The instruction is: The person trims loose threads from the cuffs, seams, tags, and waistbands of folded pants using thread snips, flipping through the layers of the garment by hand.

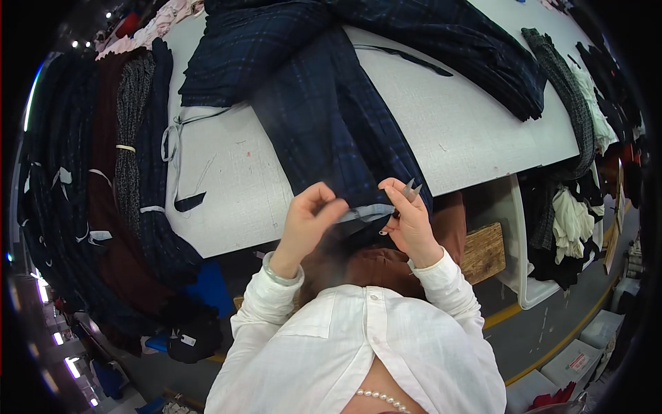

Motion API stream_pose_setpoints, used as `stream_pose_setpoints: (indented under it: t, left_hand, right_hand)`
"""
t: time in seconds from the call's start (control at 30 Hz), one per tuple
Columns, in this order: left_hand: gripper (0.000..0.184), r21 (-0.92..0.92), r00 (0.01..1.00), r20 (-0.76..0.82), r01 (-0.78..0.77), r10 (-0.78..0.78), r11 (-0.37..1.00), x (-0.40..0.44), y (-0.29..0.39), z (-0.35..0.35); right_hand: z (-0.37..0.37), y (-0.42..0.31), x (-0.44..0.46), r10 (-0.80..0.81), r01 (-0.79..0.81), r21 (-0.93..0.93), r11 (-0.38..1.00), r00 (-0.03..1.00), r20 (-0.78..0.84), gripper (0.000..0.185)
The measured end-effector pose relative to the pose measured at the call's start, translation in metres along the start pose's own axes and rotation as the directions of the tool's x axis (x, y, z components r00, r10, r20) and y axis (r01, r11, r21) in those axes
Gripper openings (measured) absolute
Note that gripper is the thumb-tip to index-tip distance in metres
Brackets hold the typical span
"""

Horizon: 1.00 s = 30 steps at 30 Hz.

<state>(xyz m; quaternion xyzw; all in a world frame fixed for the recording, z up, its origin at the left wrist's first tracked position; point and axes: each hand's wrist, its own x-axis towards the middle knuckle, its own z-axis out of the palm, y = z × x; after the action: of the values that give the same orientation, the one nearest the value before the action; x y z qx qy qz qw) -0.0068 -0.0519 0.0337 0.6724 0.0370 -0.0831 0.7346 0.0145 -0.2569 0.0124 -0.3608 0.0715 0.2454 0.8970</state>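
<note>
Dark blue checked trousers lie across the pale table, one leg reaching its front edge. At that leg's end, a light blue band shows between my two hands. My left hand is at the left side of the hem, fingers bent together; what they pinch, if anything, is too small to name. Small pointed snips are held in my right hand, blades up, while its thumb and forefinger are near the fabric edge.
Bundles of dark garments hang along the left of the table. A grey patterned bundle lies at the right edge. Below right are a white bin with clothes and a wooden block. Ties and a fabric scrap lie left.
</note>
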Motion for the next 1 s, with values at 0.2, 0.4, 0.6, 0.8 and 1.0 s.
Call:
stream_pose_setpoints:
  t: [0.2, 0.4, 0.6, 0.8, 1.0]
  left_hand:
    - [0.015, 0.552, 0.929, -0.336, 0.063, 0.153, 0.832, -0.025, -0.023, -0.077]
    - [0.024, 0.707, 0.892, 0.184, -0.411, 0.412, 0.575, -0.069, 0.017, -0.027]
    - [0.023, 0.63, 0.748, 0.601, -0.226, -0.282, 0.742, -0.007, 0.009, -0.079]
    - [0.022, 0.095, 0.787, -0.595, -0.132, 0.162, 0.987, 0.206, 0.032, -0.24]
    - [0.014, -0.277, 0.75, -0.65, -0.387, 0.126, 0.879, 0.266, 0.034, -0.221]
  right_hand:
    - [-0.022, -0.017, 0.005, 0.006, -0.007, 0.045, 0.999, 1.0, 0.011, 0.01]
    - [-0.014, -0.04, -0.022, -0.684, 0.473, -0.88, -0.052, 0.625, 0.376, 0.047]
    - [-0.055, -0.022, -0.022, -0.34, 0.292, -0.955, -0.042, 0.895, 0.289, 0.032]
    - [-0.04, -0.035, -0.029, -0.454, 0.228, -0.945, 0.233, 0.885, 0.102, 0.018]
    - [-0.016, -0.025, -0.011, -0.359, 0.226, -0.811, 0.539, 0.933, 0.021, 0.013]
